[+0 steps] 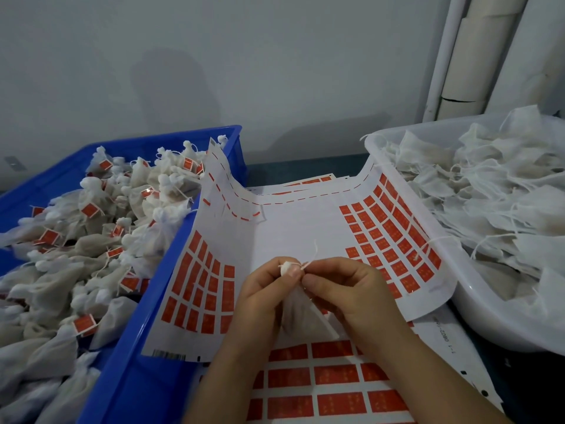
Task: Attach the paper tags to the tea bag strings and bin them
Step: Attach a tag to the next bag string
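Head view. My left hand [261,290] and right hand [348,289] are drawn close together above the middle of the work surface. The left hand grips the gathered neck of a small white mesh tea bag [295,313], whose body hangs down between my palms. The right hand pinches its thin white string [314,253] just beside the neck, with the loose end rising upward. Beneath them lies a curled white sheet of red paper tags [293,234], its left edge riding up the blue plastic crate [223,133] and its right edge up the white plastic tub [385,139]. The crate holds a heap of tagged tea bags [101,228]; the tub holds untagged tea bags [489,194] with loose strings. Flat tag sheets [336,374] lie under my wrists. Pale cardboard tubes [477,56] lean against the wall, upper right.
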Demonstrator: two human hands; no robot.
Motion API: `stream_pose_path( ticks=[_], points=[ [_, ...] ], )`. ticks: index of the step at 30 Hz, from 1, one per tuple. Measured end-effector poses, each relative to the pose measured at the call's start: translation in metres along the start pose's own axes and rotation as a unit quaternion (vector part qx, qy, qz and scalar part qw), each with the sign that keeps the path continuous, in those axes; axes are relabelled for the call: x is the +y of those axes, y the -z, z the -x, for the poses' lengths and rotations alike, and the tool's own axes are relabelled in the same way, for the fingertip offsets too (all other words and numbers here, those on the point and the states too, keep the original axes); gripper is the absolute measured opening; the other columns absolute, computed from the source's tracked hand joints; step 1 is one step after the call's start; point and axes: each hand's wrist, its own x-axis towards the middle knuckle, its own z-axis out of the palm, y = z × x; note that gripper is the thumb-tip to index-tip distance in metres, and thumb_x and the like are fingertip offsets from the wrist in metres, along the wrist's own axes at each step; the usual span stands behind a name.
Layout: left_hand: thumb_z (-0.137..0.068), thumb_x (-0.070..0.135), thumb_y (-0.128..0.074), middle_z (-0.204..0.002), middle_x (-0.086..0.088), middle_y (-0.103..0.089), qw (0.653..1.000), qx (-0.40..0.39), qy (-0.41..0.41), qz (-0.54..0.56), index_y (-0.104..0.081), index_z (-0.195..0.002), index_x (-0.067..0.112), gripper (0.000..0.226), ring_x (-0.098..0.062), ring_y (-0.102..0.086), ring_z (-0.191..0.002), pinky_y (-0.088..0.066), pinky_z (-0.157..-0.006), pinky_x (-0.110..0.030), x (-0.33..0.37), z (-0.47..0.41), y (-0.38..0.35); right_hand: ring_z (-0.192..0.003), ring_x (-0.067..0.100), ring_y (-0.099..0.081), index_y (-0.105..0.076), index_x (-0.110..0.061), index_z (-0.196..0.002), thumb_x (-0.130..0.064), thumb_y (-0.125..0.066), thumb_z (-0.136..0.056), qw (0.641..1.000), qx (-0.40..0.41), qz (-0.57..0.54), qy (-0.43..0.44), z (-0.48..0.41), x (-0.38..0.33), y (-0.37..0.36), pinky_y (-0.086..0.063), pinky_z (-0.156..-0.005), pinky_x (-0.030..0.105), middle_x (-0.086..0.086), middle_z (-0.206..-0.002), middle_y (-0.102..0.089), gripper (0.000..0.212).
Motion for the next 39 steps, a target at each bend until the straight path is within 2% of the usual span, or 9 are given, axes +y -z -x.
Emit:
stream_pose_path(
  ticks=[9,11,14,19,23,26,29,33,39],
  points=[
    [-0.079,0.017,-0.053,-0.069,-0.009,-0.057,0.996,-0.038,0.023,0.074,-0.061,-0.073,0.003,0.017,-0.02,-0.059,-0.069,-0.053,-0.063,-0.029,0.003,-0.001,-0.001,-0.072,0.012,-0.068,-0.067,-0.023,-0.08,-0.034,-0.069,-0.063,0.999,0.0,0.015,0.049,0.001,-0.004,0.0,-0.054,-0.06,0.019,-0.008,-0.073,-0.07,0.02],
    [-0.079,0.019,-0.054,-0.069,-0.007,-0.06,0.998,-0.029,0.024,0.048,-0.063,-0.074,0.006,0.017,-0.019,-0.061,-0.069,-0.053,-0.063,-0.028,0.002,0.0,-0.001,-0.07,0.01,-0.067,-0.065,-0.023,-0.081,-0.022,-0.072,-0.073,0.998,0.008,0.031,0.054,0.001,-0.003,0.0,-0.053,-0.059,0.017,-0.011,-0.072,-0.068,0.011],
    [-0.08,0.022,-0.068,-0.067,-0.004,-0.064,0.997,0.036,0.008,-0.062,-0.07,-0.068,0.019,0.012,-0.021,-0.063,-0.069,-0.053,-0.062,-0.028,0.001,0.002,-0.006,-0.072,0.007,-0.065,-0.062,-0.025,-0.08,-0.007,-0.069,-0.077,0.993,0.032,0.079,0.077,0.001,0.001,0.0,-0.053,-0.06,0.015,-0.016,-0.073,-0.066,0.02],
    [-0.081,0.008,-0.062,-0.06,0.0,-0.065,0.977,0.143,-0.038,-0.156,-0.069,-0.064,0.021,0.023,-0.013,-0.062,-0.062,-0.052,-0.056,-0.019,-0.003,0.002,-0.012,-0.075,0.006,-0.063,-0.059,-0.027,-0.08,-0.01,-0.072,-0.074,0.986,0.039,0.114,0.118,0.004,0.001,-0.002,-0.051,-0.061,0.012,-0.016,-0.075,-0.064,0.023],
    [-0.083,-0.002,-0.059,-0.062,0.004,-0.063,0.971,0.156,-0.074,-0.167,-0.065,-0.069,0.016,0.023,-0.009,-0.061,-0.064,-0.051,-0.058,-0.015,-0.002,0.002,-0.014,-0.074,0.007,-0.062,-0.056,-0.027,-0.078,-0.017,-0.068,-0.069,0.982,0.047,0.129,0.132,0.004,0.001,-0.003,-0.05,-0.059,0.01,-0.014,-0.077,-0.063,0.018],
    [-0.076,0.005,-0.058,-0.065,0.006,-0.062,0.973,0.135,-0.1,-0.157,-0.063,-0.072,0.014,0.011,-0.007,-0.06,-0.067,-0.05,-0.059,-0.014,-0.001,0.002,-0.013,-0.072,0.009,-0.061,-0.055,-0.026,-0.078,-0.017,-0.068,-0.068,0.98,0.05,0.133,0.142,0.004,0.002,-0.005,-0.05,-0.058,0.01,-0.013,-0.076,-0.062,0.019],
    [-0.082,-0.01,-0.058,-0.067,0.006,-0.064,0.97,0.112,-0.116,-0.182,-0.065,-0.071,0.016,0.029,-0.01,-0.062,-0.069,-0.052,-0.062,-0.017,0.0,0.002,-0.01,-0.071,0.01,-0.061,-0.055,-0.025,-0.079,-0.02,-0.066,-0.067,0.979,0.06,0.129,0.148,0.003,0.001,-0.003,-0.05,-0.059,0.011,-0.01,-0.078,-0.062,0.017],
    [-0.08,-0.005,-0.064,-0.071,0.004,-0.07,0.947,0.096,-0.156,-0.262,-0.07,-0.078,0.021,0.027,-0.012,-0.066,-0.071,-0.053,-0.062,-0.018,0.001,0.004,-0.008,-0.067,0.01,-0.06,-0.055,-0.024,-0.079,-0.023,-0.068,-0.067,0.977,0.064,0.126,0.157,0.002,-0.001,0.0,-0.051,-0.057,0.014,-0.009,-0.075,-0.062,0.017],
    [-0.082,0.013,-0.062,-0.072,0.013,-0.063,0.884,0.086,-0.241,-0.39,-0.066,-0.083,0.019,0.007,-0.005,-0.062,-0.069,-0.047,-0.058,-0.009,-0.001,0.004,-0.005,-0.067,0.01,-0.059,-0.054,-0.027,-0.078,-0.021,-0.066,-0.069,0.968,0.067,0.16,0.181,0.001,-0.001,0.001,-0.051,-0.057,0.013,-0.007,-0.072,-0.06,0.017]
  ],
)
